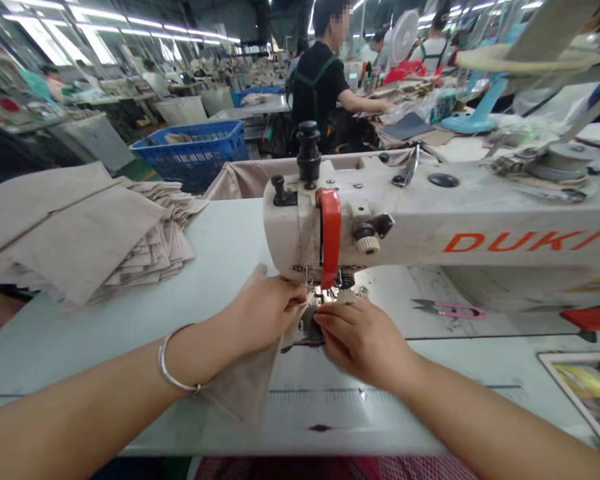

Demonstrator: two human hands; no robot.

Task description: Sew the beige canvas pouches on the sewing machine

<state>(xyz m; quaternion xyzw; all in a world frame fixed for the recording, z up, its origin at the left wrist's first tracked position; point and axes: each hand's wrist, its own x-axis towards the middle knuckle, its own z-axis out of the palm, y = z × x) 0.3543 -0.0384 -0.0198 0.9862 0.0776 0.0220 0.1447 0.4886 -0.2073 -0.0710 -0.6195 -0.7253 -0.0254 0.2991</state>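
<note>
A cream sewing machine (430,213) marked DUKI stands on the pale table (130,320), with a red guard over its needle bar. A beige fabric piece (240,393) lies under the needle and hangs toward me. My left hand (263,310) rests on this fabric just left of the needle, fingers curled and pressing it. My right hand (357,337) pinches the fabric edge right at the presser foot. A silver bangle circles my left wrist.
A tall stack of beige fabric pieces (90,233) sits at the left of the table. Pink thread snips (450,310) lie under the machine arm. A blue crate (195,150) stands behind. A person in black works at the bench beyond.
</note>
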